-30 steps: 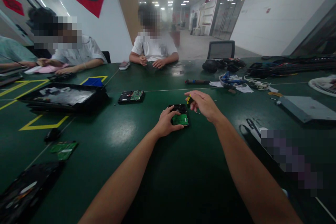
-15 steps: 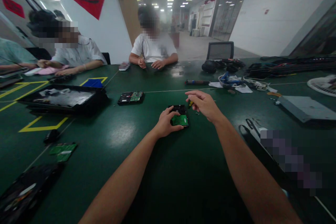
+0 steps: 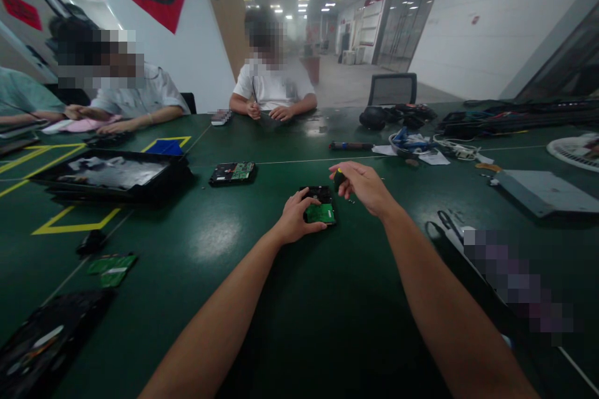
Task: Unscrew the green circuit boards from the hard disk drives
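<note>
A hard drive point(image 3: 321, 214) with a green circuit board lies on the dark green table point(image 3: 290, 299) in front of me. My left hand point(image 3: 302, 217) grips it from the left, thumb along the near edge and fingers over the far side. Just right of the drive, my right hand point(image 3: 358, 186) is closed around a small screwdriver point(image 3: 339, 179) with a black and yellow handle. Its tip is too dark to make out. Several tiny screws point(image 3: 350, 201) lie on the table below the right hand.
Another hard drive point(image 3: 232, 173) lies left of centre, beyond it a black tray point(image 3: 116, 177). A loose green circuit board point(image 3: 113, 269) and an opened drive point(image 3: 51, 336) are at near left. A grey metal box point(image 3: 547, 190) stands at right. Two people point(image 3: 274, 90) sit across the table.
The screwdriver has turned in my right hand, its yellow part now at the upper end. My left hand stays on the hard drive.
</note>
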Motion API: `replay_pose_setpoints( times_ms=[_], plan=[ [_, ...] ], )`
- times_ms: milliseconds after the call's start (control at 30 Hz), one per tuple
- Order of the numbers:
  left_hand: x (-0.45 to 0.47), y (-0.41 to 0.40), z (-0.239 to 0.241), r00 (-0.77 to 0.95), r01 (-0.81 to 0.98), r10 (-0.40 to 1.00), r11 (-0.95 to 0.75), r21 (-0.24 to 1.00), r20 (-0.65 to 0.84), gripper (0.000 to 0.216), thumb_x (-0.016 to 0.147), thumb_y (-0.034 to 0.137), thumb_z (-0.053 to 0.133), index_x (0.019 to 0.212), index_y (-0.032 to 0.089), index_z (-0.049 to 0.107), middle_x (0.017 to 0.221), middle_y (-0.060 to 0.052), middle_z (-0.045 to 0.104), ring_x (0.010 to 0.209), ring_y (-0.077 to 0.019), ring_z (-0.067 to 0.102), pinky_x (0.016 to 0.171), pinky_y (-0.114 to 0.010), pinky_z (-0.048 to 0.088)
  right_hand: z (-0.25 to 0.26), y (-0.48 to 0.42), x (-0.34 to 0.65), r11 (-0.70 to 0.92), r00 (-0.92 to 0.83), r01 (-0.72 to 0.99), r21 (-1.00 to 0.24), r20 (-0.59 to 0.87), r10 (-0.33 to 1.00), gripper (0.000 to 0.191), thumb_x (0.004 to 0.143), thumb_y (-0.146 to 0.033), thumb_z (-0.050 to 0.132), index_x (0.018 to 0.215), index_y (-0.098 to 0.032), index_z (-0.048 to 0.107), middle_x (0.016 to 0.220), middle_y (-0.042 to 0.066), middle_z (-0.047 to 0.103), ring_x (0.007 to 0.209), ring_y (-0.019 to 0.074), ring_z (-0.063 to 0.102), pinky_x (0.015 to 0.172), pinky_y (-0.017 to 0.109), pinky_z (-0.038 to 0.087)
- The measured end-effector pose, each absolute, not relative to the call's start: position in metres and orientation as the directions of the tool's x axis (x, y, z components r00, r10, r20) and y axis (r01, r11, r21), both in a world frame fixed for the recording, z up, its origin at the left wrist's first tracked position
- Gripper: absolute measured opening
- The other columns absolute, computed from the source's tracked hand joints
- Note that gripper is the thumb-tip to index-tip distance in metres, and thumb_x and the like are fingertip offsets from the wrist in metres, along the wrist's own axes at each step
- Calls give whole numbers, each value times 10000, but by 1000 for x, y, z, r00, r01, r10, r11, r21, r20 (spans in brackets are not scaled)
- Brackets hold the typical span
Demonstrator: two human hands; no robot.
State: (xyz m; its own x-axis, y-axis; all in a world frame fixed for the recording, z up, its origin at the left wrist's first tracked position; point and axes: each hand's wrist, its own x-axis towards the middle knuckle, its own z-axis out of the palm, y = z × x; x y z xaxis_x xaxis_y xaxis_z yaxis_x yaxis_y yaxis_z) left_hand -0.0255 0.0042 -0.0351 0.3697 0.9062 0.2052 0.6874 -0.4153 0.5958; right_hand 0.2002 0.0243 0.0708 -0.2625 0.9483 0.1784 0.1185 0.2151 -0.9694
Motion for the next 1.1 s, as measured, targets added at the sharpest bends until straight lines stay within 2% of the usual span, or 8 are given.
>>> replay_pose_setpoints(
  times_ms=[133, 267, 367, 567, 700, 767, 967, 1100],
  plan=[
    [-25, 4, -35, 354, 683, 917, -387, 619, 184, 665, 716, 546, 874, 1290, 298, 647, 1693, -116, 237, 1563, -410, 228, 1224, -598, 283, 72, 24, 201, 230, -280, 142, -963, 184, 942, 313, 949, -466, 592, 1100, -235, 740, 912, 53, 700, 603, 123, 591, 476, 253, 429],
    [-25, 2, -33, 346, 687, 925, -363, 629, 156, 675, 726, 548, 869, 1310, 303, 634, 1718, -116, 162, 1583, -425, 135, 1219, -613, 278, 71, 23, 202, 291, -255, 233, -928, 231, 939, 263, 922, -468, 646, 961, -224, 737, 738, 13, 635, 606, 124, 560, 488, 241, 409],
    [-25, 1, -32, 346, 690, 928, -351, 633, 137, 694, 732, 573, 857, 1326, 302, 621, 1720, -135, 152, 1583, -443, 106, 1205, -630, 280, 70, 24, 202, 249, -220, 210, -945, 203, 954, 243, 900, -451, 677, 906, -209, 691, 784, 27, 666, 592, 125, 591, 469, 249, 412],
    [-23, 2, -32, 343, 710, 932, -338, 618, 117, 708, 733, 557, 863, 1331, 270, 616, 1706, -171, 200, 1573, -445, 159, 1209, -605, 263, 72, 23, 200, 218, -262, 145, -965, 175, 949, 246, 954, -440, 602, 1026, -224, 693, 1026, 68, 734, 563, 100, 602, 443, 243, 417],
    [-23, 2, -31, 338, 716, 936, -325, 617, 100, 710, 738, 572, 854, 1338, 278, 612, 1713, -154, 188, 1572, -443, 164, 1213, -602, 253, 71, 23, 199, 200, -288, 97, -975, 165, 943, 302, 985, -444, 540, 1049, -216, 727, 1024, 78, 710, 602, 113, 623, 490, 257, 468],
    [-23, 1, -30, 339, 717, 936, -324, 617, 97, 707, 741, 573, 850, 1341, 284, 613, 1714, -150, 184, 1573, -440, 163, 1214, -591, 261, 71, 23, 199, 204, -295, 92, -975, 169, 940, 301, 984, -427, 533, 1085, -224, 732, 1028, 74, 706, 605, 116, 613, 480, 259, 448],
    [-23, 0, -29, 331, 721, 938, -320, 615, 100, 705, 738, 559, 859, 1343, 289, 618, 1709, -155, 193, 1572, -435, 175, 1210, -572, 276, 69, 25, 202, 280, -197, 241, -929, 236, 952, 287, 931, -476, 626, 936, -202, 711, 835, 39, 696, 603, 114, 545, 484, 244, 377],
    [-22, 0, -28, 331, 717, 938, -321, 618, 104, 710, 733, 555, 864, 1342, 283, 621, 1714, -162, 174, 1569, -439, 184, 1207, -573, 280, 69, 25, 201, 241, -165, 194, -951, 210, 964, 275, 926, -479, 619, 959, -207, 648, 966, 63, 738, 576, 107, 556, 461, 249, 367]
  ],
)
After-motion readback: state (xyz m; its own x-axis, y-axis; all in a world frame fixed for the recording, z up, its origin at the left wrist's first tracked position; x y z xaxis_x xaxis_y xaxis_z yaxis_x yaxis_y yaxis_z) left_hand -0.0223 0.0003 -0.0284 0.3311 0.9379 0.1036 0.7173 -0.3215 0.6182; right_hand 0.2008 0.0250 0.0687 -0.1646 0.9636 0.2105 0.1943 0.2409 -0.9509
